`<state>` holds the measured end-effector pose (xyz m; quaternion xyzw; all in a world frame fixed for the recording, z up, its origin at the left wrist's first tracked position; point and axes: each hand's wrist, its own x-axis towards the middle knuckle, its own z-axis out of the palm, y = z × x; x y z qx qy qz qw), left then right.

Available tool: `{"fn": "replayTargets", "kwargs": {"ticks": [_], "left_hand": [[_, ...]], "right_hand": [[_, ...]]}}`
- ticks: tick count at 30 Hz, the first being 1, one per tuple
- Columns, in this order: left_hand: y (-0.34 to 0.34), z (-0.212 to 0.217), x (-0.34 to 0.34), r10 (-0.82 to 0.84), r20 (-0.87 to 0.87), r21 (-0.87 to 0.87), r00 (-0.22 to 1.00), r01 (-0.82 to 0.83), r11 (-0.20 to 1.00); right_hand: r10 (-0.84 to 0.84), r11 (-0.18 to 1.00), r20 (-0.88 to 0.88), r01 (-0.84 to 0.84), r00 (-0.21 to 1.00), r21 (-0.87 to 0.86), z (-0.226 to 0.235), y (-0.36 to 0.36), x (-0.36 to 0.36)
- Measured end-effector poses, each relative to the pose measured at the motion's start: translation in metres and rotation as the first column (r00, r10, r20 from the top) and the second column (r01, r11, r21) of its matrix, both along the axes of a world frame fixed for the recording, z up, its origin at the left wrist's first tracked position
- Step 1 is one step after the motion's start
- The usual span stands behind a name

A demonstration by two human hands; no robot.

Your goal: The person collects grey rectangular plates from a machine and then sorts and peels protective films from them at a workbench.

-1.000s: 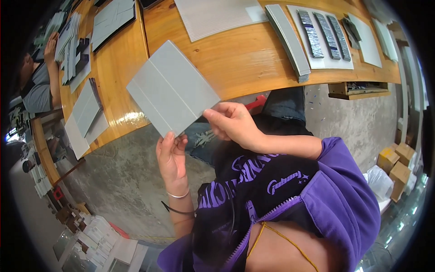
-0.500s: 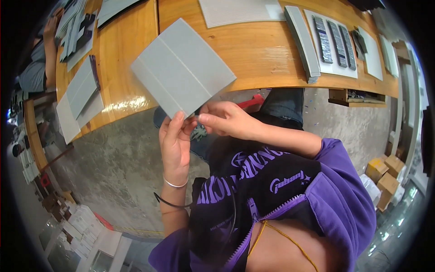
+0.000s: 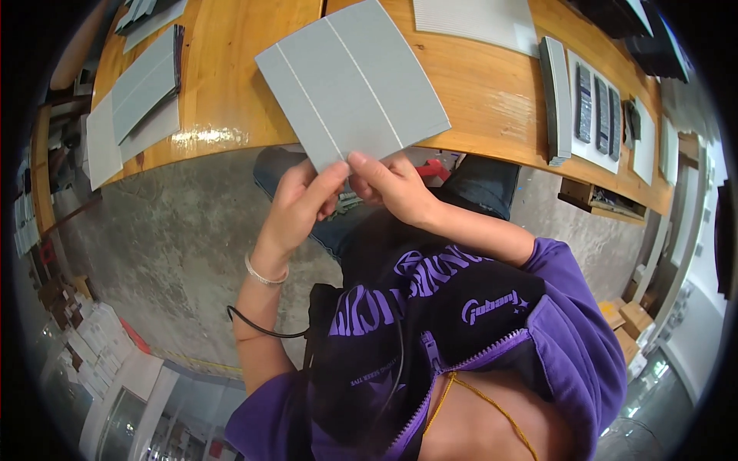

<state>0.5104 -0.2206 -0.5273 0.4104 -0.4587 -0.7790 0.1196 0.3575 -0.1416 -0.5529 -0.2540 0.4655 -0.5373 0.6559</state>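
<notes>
A person seen from above holds a flat grey sheet (image 3: 352, 81) in both bare hands, over the edge of a curved wooden counter (image 3: 223, 92). The sheet is roughly square, with two thin pale lines running across it like creases or seams.

Both hands meet at the sheet's near corner. The left hand (image 3: 301, 206) has its grip clenched on that corner, thumb pressed on top. The right hand (image 3: 390, 183) pinches the same edge just beside it, fingertips touching the sheet. The rest of the sheet reaches away from the grip, out above the counter and tilted.

Beyond the grip to the left, more grey sheets (image 3: 142, 81) lie stacked on the counter. Beyond it to the right sit a ribbed white sheet (image 3: 477, 21), a narrow grey stack (image 3: 556, 100) on edge, and a white tray of dark strips (image 3: 598, 111). Below the grip are the person's purple jacket (image 3: 538, 338) and a concrete floor (image 3: 177, 253).

Judging by the fingers working one corner, the step in hand looks like picking at or separating a layer there. The next move would call for a firm pinch on the corner while the other hand steadies the sheet.
</notes>
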Motion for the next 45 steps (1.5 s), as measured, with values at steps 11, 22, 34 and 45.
{"fn": "replayTargets", "kwargs": {"ticks": [11,22,34,45], "left_hand": [[-0.005,-0.005,-0.004,-0.054,-0.14,0.016,0.989,0.057,0.998],[-0.001,-0.016,-0.006,0.005,-0.221,0.016,0.975,-0.002,1.0],[-0.001,-0.023,-0.006,0.07,-0.306,-0.025,0.949,-0.082,0.996],[-0.004,-0.023,-0.009,0.039,-0.424,0.011,0.905,-0.038,0.999]], "right_hand": [[-0.006,0.999,0.053,0.004,0.999,0.036,0.005,-0.003,-0.001],[-0.133,0.988,0.114,0.123,0.985,0.089,0.01,-0.006,0.007],[-0.181,0.982,0.145,0.171,0.973,0.079,0.009,-0.009,0.012],[-0.161,0.986,0.127,0.153,0.979,0.069,0.008,-0.009,0.012]]}}
